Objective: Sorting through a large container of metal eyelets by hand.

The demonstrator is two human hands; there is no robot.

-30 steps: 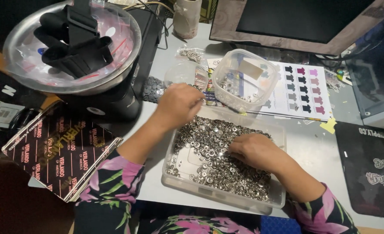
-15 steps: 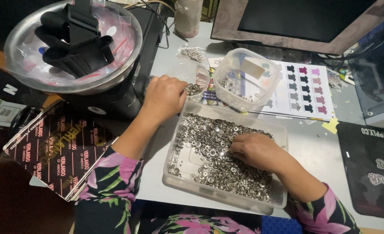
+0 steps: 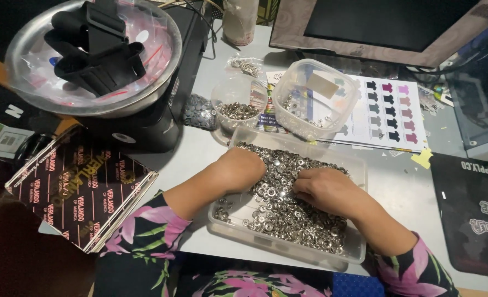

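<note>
A clear rectangular plastic tray (image 3: pixel 359 250) holds a heap of small silver metal snaps (image 3: pixel 288 214). Both my hands are inside it. My left hand (image 3: pixel 243 168) is at the tray's far left, knuckles up, fingers curled down into the snaps and hidden. My right hand (image 3: pixel 326 190) lies on the middle of the heap, its fingertips pinched together among the snaps. Just beyond the tray stands a small round clear cup (image 3: pixel 237 107) with some snaps in it.
A clear tub (image 3: pixel 316 99) leans on a paper sheet of coloured shirt shapes (image 3: pixel 390 113). A metal bowl (image 3: pixel 161 82) with black parts sits on a black machine at left. Dark booklets (image 3: pixel 78 190) lie front left, a black mat (image 3: pixel 472 214) lies right, a monitor (image 3: pixel 376 27) stands behind.
My left hand was over the small cup beyond the tray and has come back down into the tray's far left. My right hand has stayed on the heap.
</note>
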